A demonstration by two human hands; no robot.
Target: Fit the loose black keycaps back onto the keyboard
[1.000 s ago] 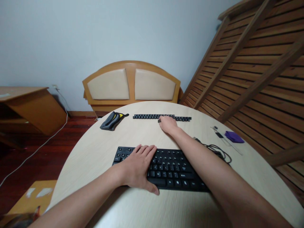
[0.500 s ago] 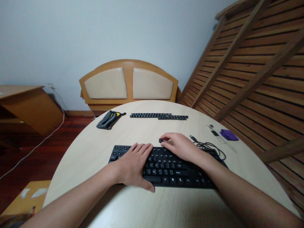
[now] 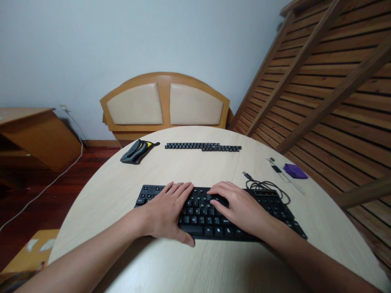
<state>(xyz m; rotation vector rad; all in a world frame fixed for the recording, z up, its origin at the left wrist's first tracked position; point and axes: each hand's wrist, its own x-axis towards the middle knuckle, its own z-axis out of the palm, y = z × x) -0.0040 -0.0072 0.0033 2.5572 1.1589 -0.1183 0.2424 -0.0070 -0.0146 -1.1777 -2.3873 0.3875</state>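
Note:
A black keyboard [image 3: 275, 207] lies on the round pale wooden table [image 3: 195, 264] in front of me. My left hand [image 3: 168, 209] rests flat on its left half, fingers stretched out and together, thumb at the front edge. Over the middle keys my right hand [image 3: 241, 205] has its fingers bent down, thumb and forefinger pinched together on the upper rows; the small black keycap it carried is hidden under the fingertips. A long row of loose black keycaps [image 3: 203, 146] lies at the far side of the table.
A black and yellow pouch [image 3: 134, 150] lies far left. The keyboard's coiled cable [image 3: 265, 186], a small thin tool [image 3: 276, 167] and a purple cloth [image 3: 295, 171] lie to the right. Behind stand a padded headboard [image 3: 165, 103], a slatted bed frame [image 3: 320, 81] and a desk [image 3: 36, 134].
My right hand picked a keycap from the far row, drew it back toward me and lowered onto the keyboard's middle. My left hand stayed on the keyboard.

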